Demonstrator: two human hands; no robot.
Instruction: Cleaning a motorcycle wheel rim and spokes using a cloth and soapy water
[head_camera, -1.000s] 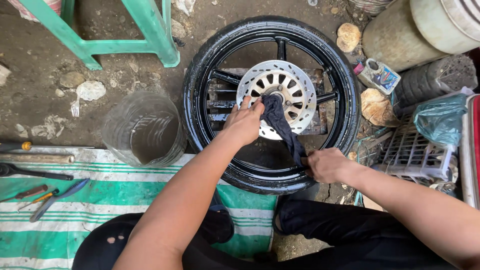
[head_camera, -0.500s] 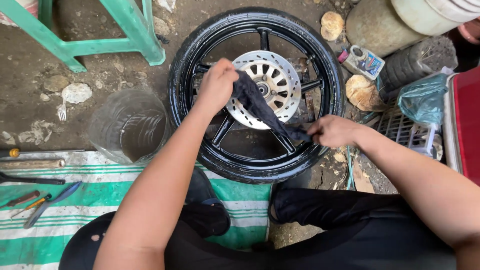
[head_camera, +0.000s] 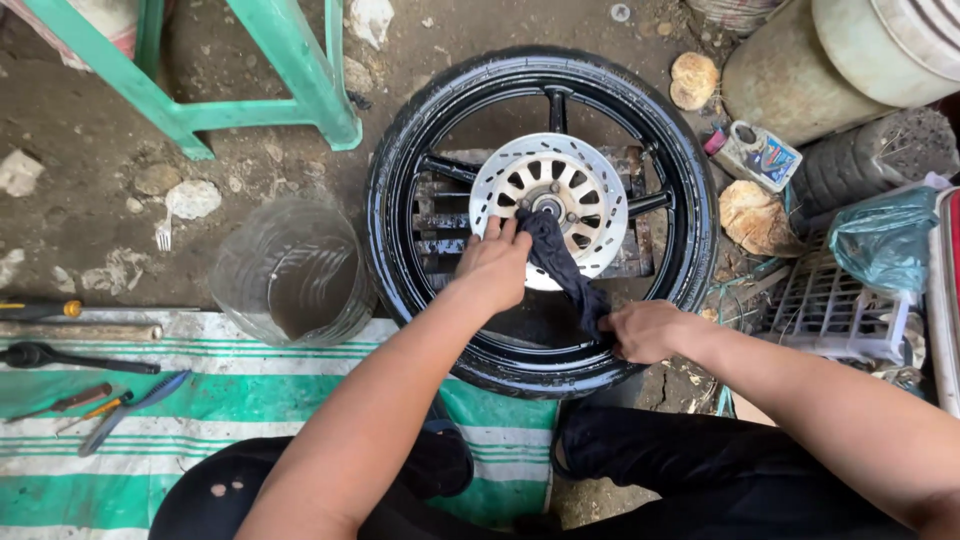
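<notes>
Head view: a dark rag, soft and limp, is stretched across the brake disc of the flat-lying wheel. Its far end is pinched by the left hand, its near end gripped by the right hand; it is best held by its ends.

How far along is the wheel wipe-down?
Done, by the look of it: the tyre and black spokes shine wet.

In hand: the left hand presses a dark rag onto the lower part of the brake disc; the right hand holds the rag's other end at the rim.

Left: whether the disc is clean yet, I cannot tell.
</notes>
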